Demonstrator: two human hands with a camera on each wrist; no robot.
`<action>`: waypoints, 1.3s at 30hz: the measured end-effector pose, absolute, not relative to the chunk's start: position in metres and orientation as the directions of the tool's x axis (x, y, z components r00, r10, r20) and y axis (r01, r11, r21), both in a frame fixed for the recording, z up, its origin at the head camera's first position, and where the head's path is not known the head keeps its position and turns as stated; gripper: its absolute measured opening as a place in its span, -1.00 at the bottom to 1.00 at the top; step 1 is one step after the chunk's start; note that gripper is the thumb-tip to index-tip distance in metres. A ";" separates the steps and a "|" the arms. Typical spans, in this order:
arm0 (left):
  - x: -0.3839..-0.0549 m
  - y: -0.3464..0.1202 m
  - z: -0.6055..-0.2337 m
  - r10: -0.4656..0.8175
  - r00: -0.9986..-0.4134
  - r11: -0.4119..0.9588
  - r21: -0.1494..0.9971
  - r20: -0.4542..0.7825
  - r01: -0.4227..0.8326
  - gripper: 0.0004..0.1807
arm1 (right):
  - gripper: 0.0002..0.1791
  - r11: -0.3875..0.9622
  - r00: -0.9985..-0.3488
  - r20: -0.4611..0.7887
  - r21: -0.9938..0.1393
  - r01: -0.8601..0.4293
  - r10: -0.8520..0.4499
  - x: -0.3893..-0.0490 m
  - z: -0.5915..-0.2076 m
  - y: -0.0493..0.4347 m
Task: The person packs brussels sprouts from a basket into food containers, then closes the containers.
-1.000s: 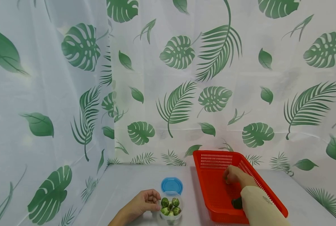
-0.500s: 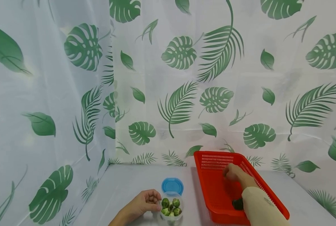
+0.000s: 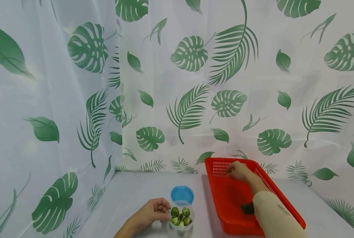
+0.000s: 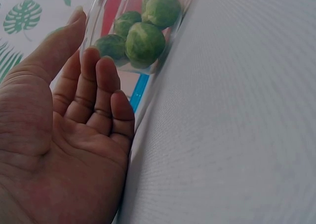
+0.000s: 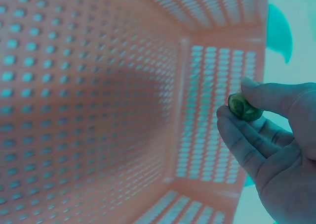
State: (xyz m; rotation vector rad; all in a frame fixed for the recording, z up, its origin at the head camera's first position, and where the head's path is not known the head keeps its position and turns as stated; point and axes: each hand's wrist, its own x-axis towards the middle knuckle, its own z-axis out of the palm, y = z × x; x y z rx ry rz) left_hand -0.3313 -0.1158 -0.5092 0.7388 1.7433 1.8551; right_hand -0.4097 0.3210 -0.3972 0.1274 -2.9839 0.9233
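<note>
My right hand (image 3: 238, 171) is inside the red basket (image 3: 224, 221), near its far wall. Between thumb and fingertips it pinches a small green Brussels sprout (image 5: 244, 108), held up off the basket's floor. My left hand (image 3: 153, 213) rests on the table beside a clear plastic container (image 3: 180, 228), its loosely bent fingers (image 4: 106, 78) right at the container's side. Several Brussels sprouts (image 4: 144, 45) lie in that container. Just behind it is a round blue lid (image 3: 182, 194).
A dark object (image 3: 247, 208) shows beside the right sleeve (image 3: 275, 211), over the basket, partly hidden. The white table (image 3: 129, 188) meets a leaf-patterned curtain (image 3: 183, 109) at the back and left. The basket's perforated walls (image 5: 217, 115) stand around the right hand.
My right hand, pinching the sprout, has risen and moved left toward the basket's far wall. The dark object by the sleeve has shifted with the arm. My left hand has stayed by the container.
</note>
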 end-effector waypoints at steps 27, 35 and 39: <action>-0.331 -0.115 -0.506 0.652 -0.756 -0.048 0.999 0.051 0.026 -0.72 | -0.76 0.748 -0.891 0.338 -0.496 -0.441 -0.302 -0.387 -0.336 0.230; -0.331 -0.114 -0.507 0.646 -0.762 -0.042 0.999 0.045 0.024 -0.71 | -0.74 0.717 -0.891 0.351 -0.539 -0.443 -0.287 -0.378 -0.337 0.217; -0.331 -0.115 -0.507 0.654 -0.754 -0.060 0.998 0.061 0.029 -0.73 | -0.75 0.700 -0.880 0.380 -0.545 -0.461 -0.284 -0.376 -0.338 0.213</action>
